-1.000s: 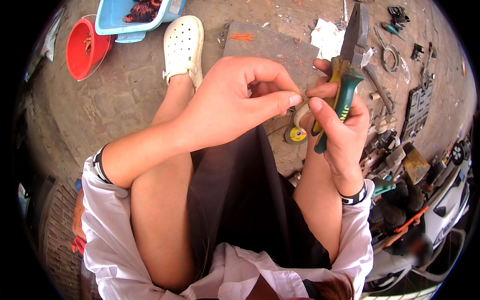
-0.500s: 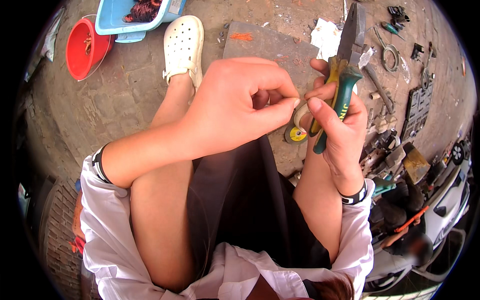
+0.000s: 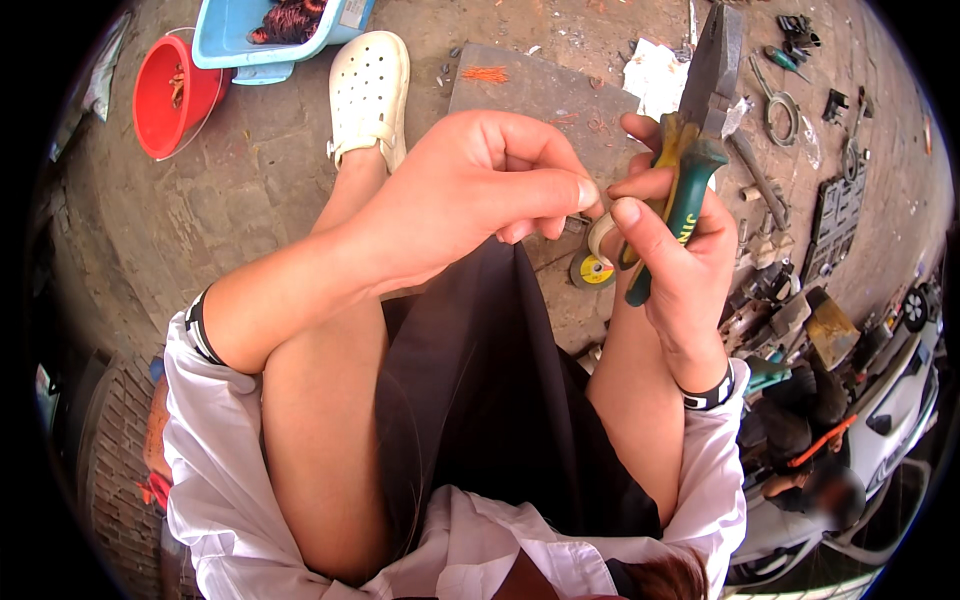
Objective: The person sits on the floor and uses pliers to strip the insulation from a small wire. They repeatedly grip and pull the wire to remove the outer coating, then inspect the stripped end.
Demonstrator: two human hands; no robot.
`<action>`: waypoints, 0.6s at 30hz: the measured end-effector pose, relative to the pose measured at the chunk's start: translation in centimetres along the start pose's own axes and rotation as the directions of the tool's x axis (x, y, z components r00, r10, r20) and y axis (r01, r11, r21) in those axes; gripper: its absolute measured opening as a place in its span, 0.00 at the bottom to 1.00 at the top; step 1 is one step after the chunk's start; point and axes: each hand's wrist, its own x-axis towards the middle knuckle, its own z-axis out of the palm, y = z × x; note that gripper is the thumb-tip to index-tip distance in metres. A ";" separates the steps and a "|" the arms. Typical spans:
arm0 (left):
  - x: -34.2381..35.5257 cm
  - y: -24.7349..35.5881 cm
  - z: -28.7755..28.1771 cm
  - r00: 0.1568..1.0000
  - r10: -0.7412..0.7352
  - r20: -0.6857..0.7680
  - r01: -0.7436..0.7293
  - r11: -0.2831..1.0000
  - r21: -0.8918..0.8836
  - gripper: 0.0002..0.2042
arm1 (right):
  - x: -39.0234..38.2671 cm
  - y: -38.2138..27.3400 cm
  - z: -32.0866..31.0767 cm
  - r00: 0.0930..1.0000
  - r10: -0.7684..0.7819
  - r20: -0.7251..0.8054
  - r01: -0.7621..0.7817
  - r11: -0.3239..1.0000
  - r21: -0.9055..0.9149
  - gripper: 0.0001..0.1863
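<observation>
My right hand (image 3: 685, 255) is wrapped round a pair of pliers (image 3: 690, 185) with green and yellow handles. The dark jaws point up and away from me, and their tips are together or nearly so. The thumb and index finger of that hand also meet in a pinch beside the handles. My left hand (image 3: 480, 200) is closed, its thumb and index fingertips pressed together just left of the right fingertips. Whatever lies in that pinch is too small to make out. Both hands are held up above my lap.
On the ground ahead lies a grey board (image 3: 530, 85) with a bunch of thin copper-coloured wires (image 3: 485, 74). A red bucket (image 3: 150, 105) and light blue basin (image 3: 225, 35) stand far left. At right are a hammer (image 3: 760, 175), a black tool case (image 3: 835, 225) and another person (image 3: 800, 480).
My left hand has turned, bringing the thumb more on top, with its other fingers now curled beneath. The right hand and the pliers have hardly moved.
</observation>
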 end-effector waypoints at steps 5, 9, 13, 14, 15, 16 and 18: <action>0.1 0.0 0.0 1.000 0.011 0.017 -0.012 1.000 0.022 0.05 | 0.1 0.1 -0.1 0.999 -0.037 -0.015 0.037 0.999 0.008 0.06; 0.0 0.0 0.1 1.000 0.010 0.027 -0.010 1.000 0.023 0.05 | 0.1 0.2 0.0 0.999 -0.039 -0.009 0.040 0.998 0.042 0.06; 0.1 0.0 0.2 1.000 0.002 0.018 -0.003 0.999 0.038 0.06 | 0.0 0.2 0.2 0.998 -0.045 -0.035 0.048 0.995 0.091 0.07; 0.1 0.0 0.3 1.000 0.000 0.018 -0.001 0.999 0.040 0.06 | 0.0 0.2 0.2 0.998 -0.042 -0.037 0.045 0.995 0.091 0.07; 0.1 0.1 0.3 1.000 -0.002 0.018 0.001 0.999 0.043 0.06 | 0.0 0.2 0.1 0.999 -0.039 -0.038 0.042 0.995 0.092 0.07; 0.1 0.1 0.3 1.000 -0.003 0.018 0.003 0.999 0.045 0.06 | 0.0 0.3 0.1 0.998 -0.048 -0.031 0.050 0.996 0.075 0.07; 0.1 0.1 0.2 1.000 -0.013 0.021 0.012 0.999 0.043 0.06 | 0.0 0.4 0.0 0.998 -0.057 -0.021 0.058 0.997 0.046 0.07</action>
